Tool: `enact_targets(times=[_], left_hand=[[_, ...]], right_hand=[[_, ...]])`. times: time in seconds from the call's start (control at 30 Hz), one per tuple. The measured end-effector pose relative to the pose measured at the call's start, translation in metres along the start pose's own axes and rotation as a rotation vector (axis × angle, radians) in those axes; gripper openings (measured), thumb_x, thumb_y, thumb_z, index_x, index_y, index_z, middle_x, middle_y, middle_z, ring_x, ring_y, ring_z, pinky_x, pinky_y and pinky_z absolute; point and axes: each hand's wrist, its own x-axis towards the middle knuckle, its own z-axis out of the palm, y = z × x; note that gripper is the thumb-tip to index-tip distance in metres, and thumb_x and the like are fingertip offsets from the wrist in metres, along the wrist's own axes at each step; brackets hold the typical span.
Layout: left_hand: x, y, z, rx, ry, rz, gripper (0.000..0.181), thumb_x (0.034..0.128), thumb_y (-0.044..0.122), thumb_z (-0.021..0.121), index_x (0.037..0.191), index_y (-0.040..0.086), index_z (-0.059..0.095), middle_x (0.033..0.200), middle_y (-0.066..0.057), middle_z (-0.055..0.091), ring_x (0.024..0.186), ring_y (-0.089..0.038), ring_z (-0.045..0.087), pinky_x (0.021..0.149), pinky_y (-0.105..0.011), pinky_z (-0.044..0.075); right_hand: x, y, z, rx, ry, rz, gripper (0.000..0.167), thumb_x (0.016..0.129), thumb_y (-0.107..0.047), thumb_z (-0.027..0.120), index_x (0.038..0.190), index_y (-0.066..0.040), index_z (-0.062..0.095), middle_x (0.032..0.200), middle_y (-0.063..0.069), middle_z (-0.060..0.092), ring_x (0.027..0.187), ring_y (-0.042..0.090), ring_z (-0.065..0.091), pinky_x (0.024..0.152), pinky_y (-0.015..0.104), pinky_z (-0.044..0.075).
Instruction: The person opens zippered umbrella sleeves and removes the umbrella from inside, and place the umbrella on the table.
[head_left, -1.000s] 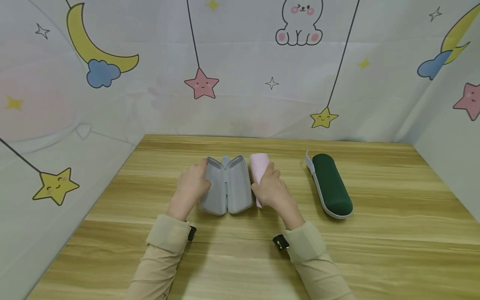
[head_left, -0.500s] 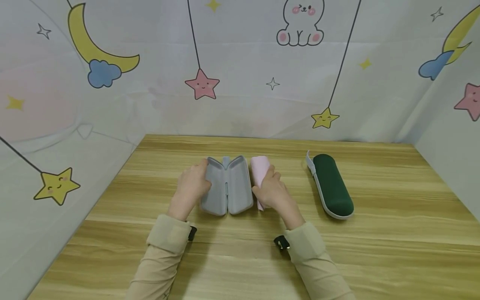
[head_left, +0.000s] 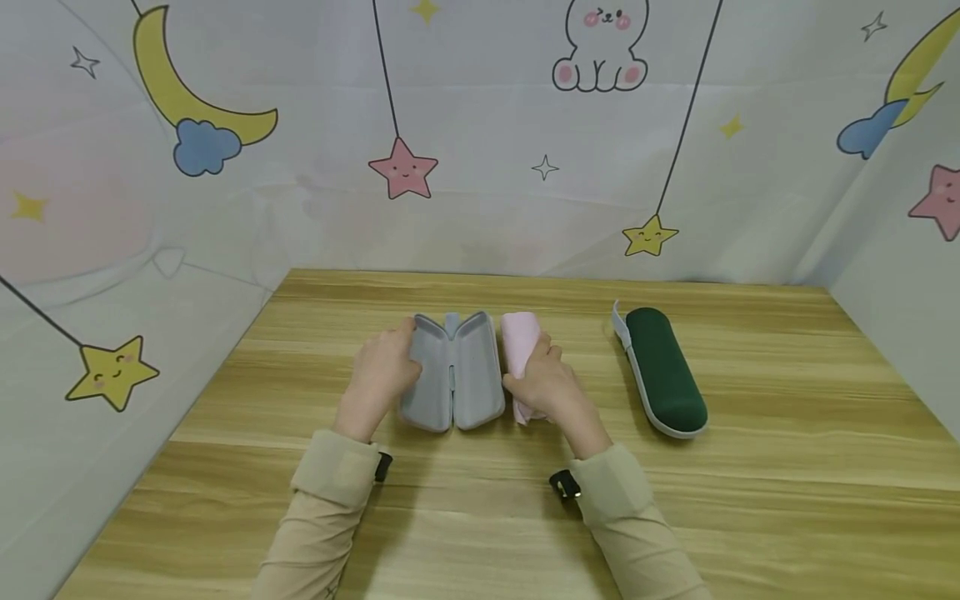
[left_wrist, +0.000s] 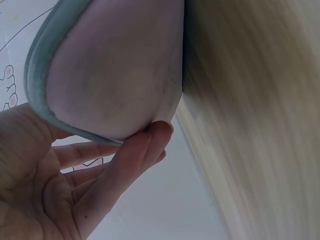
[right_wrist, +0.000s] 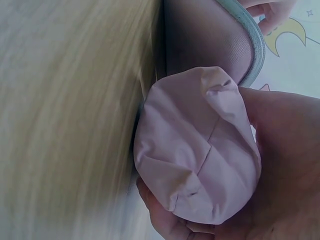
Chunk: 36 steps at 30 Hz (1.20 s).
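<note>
A hinged grey glasses case (head_left: 477,379) lies open on the table, its two hollow halves facing up and holding nothing. My left hand (head_left: 378,375) grips the case's left half, thumb on the inner side; in the left wrist view its fingertips (left_wrist: 160,135) press the case's rounded end. Just right of the case, my right hand (head_left: 551,387) holds a rolled pink cloth bundle (head_left: 519,337), thumb on the near left side. In the right wrist view the bundle's folded, creased end (right_wrist: 200,140) faces the camera. Whatever is inside the bundle is hidden.
A closed dark green glasses case (head_left: 666,371) with a pale zip edge and strap lies further right on the wooden table (head_left: 480,517). Behind and at both sides hangs a white cloth (head_left: 487,225) printed with stars and moons.
The pink bundle has shifted slightly toward me, and its near end looks wider now. My left hand and the grey case have barely moved.
</note>
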Motion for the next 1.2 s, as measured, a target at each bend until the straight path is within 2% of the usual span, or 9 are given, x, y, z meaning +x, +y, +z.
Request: enact_targets(times=[0.3, 0.53, 0.83, 1.07, 1.2], left_hand=[[-0.0004, -0.0027, -0.0017, 0.009, 0.001, 0.007, 0.057, 0.0781, 0.003, 0.061, 0.133, -0.002, 0.049, 0.105, -0.026, 0.068, 0.071, -0.029, 0.062, 0.055, -0.038, 0.051], [0.0002, -0.0023, -0.0028, 0.023, -0.002, -0.002, 0.056, 0.0804, 0.006, 0.062, 0.134, -0.001, 0.049, 0.105, -0.025, 0.068, 0.066, -0.025, 0.057, 0.05, -0.033, 0.046], [-0.0008, -0.0028, -0.0041, 0.064, 0.014, -0.005, 0.053, 0.0827, 0.012, 0.063, 0.133, 0.001, 0.051, 0.109, -0.024, 0.067, 0.07, -0.029, 0.061, 0.054, -0.039, 0.049], [-0.0015, -0.0019, -0.0043, 0.065, 0.004, -0.018, 0.053, 0.0839, 0.014, 0.062, 0.134, 0.003, 0.05, 0.11, -0.023, 0.066, 0.065, -0.026, 0.057, 0.05, -0.035, 0.045], [-0.0023, 0.0019, -0.0024, 0.076, 0.002, -0.032, 0.056, 0.0859, 0.017, 0.063, 0.137, 0.002, 0.047, 0.112, -0.024, 0.065, 0.07, -0.029, 0.061, 0.053, -0.036, 0.049]], right_hand=[[0.0007, -0.0011, -0.0007, -0.029, -0.008, 0.013, 0.092, 0.092, -0.047, 0.053, 0.149, 0.01, 0.011, 0.14, 0.032, 0.039, 0.104, 0.043, 0.059, 0.085, 0.049, 0.051], [0.0005, -0.0027, -0.0017, -0.025, 0.009, 0.01, 0.089, 0.093, -0.049, 0.053, 0.148, 0.01, 0.014, 0.134, 0.03, 0.045, 0.1, 0.043, 0.06, 0.081, 0.05, 0.051], [0.0006, -0.0032, -0.0022, -0.038, 0.037, -0.005, 0.085, 0.094, -0.05, 0.049, 0.145, 0.011, 0.019, 0.131, 0.03, 0.046, 0.103, 0.044, 0.06, 0.083, 0.051, 0.051], [-0.0012, -0.0036, -0.0034, -0.036, 0.03, 0.0, 0.086, 0.095, -0.051, 0.047, 0.146, 0.011, 0.018, 0.134, 0.031, 0.044, 0.107, 0.044, 0.059, 0.085, 0.052, 0.05], [-0.0018, -0.002, -0.0047, -0.032, 0.032, -0.007, 0.086, 0.096, -0.053, 0.046, 0.146, 0.011, 0.018, 0.135, 0.031, 0.044, 0.112, 0.044, 0.056, 0.089, 0.052, 0.05]])
